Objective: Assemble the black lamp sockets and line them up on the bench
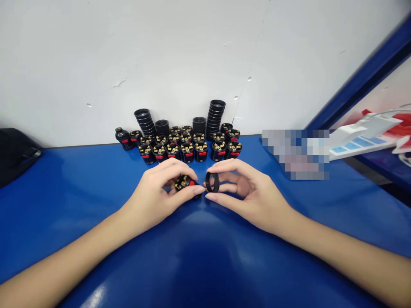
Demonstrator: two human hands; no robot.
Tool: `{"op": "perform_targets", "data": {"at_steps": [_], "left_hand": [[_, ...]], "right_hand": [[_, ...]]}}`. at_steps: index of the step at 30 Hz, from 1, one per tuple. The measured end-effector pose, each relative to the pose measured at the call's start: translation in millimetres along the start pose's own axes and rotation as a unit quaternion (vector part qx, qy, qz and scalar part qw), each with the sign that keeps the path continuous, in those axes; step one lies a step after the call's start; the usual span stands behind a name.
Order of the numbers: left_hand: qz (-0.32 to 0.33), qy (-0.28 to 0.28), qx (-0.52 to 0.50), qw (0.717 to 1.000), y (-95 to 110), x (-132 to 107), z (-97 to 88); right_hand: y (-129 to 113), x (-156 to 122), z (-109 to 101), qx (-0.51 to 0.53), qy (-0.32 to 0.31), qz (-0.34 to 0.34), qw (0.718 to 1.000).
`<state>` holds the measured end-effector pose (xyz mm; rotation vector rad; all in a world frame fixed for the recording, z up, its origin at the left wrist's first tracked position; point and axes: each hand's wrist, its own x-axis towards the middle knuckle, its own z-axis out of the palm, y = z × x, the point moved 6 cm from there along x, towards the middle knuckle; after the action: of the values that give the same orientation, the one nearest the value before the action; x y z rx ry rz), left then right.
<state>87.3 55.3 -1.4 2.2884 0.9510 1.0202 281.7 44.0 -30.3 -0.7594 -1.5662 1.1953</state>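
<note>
Evidently, a black bag-like item is cut off by the left edge, on the blue bench. Along the far side, against the white wall, one dome-topped black part is placed leftmost, followed by about eighteen black connector bodies, most marked with red tabs and all fitted with brass terminals. Behind and among them, two tall ribbed stacks and two short black cylinders are stood upright, one of each toward the left and one toward the right.

Nearer, both forearms are angled inward. By the left hand, curled with thumb and fingers nearly closed, a single connector body is held tilted, its terminals turned up and leftward. By the right hand, a single black ring is pinched on edge between thumb and forefinger, just right of that body, the other fingers being loosely bent behind. Farther right, a pixelated patch and a white object with blue panels are seen.
</note>
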Motion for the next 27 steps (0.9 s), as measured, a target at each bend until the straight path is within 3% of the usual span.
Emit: {"op": "perform_targets", "data": {"at_steps": [4, 9, 13, 21, 27], "left_hand": [[-0.155, 0.037, -0.184, 0.97, -17.5, -3.2, 9.6], [-0.211, 0.042, -0.341, 0.915, -21.2, -5.1, 18.1], [-0.231, 0.044, -0.364, 0.901, -21.8, -6.5, 18.6], [-0.273, 0.053, -0.319, 0.906, -22.5, -6.8, 17.4], [-0.272, 0.009, -0.305, 0.913, -19.4, -5.1, 20.3]], "right_hand": [[-2.9, 1.1, -3.0, -0.028, 0.012, -0.022, 0.999], [-3.4, 4.6, -6.4, -0.039, 0.022, -0.03, 0.999], [-2.9, 4.3, -5.9, -0.012, 0.021, -0.022, 0.999], [-7.6, 2.3, -3.6, -0.028, 0.008, -0.043, 0.999], [-13.7, -1.2, -1.5, -0.071, -0.016, -0.08, 0.994]]}}
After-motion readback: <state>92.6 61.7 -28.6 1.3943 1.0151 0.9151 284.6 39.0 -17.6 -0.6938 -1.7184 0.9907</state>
